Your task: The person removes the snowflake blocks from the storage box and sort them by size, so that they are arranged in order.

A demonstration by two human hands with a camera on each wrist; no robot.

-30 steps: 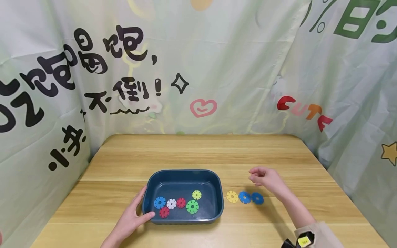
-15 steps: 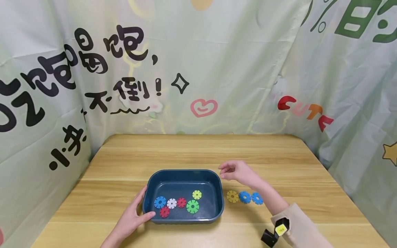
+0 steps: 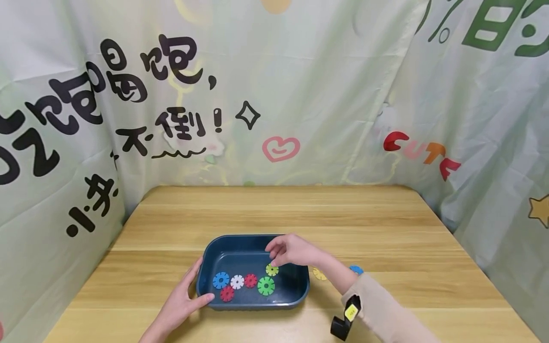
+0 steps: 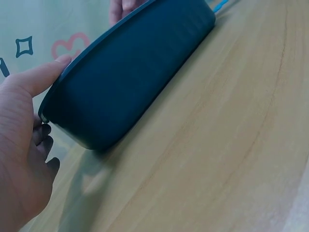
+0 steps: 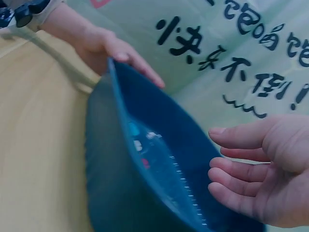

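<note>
My left hand [image 3: 182,295] grips the left end of a dark blue plastic tub [image 3: 253,305], thumb on the rim and fingers along the outside. Inside lie notched discs: a blue disc [image 3: 220,280], a white disc [image 3: 237,282], two red discs [image 3: 250,280], a green disc [image 3: 266,286] and a yellow-green disc [image 3: 272,270]. Over the tub's right half hovers my right hand [image 3: 296,250], fingers loosely bent. In the right wrist view, nothing shows between its thumb and fingers [image 5: 236,176].
Right of the tub, a yellow disc [image 3: 319,274] and another blue disc [image 3: 356,269] lie on the wooden table [image 3: 171,214], partly covered by my right forearm. A printed curtain [image 3: 326,95] hangs around the table's back and sides.
My right hand has moved left from above the discs on the table to over the tub. The left hand keeps its grip, and the discs in the tub look the same.
</note>
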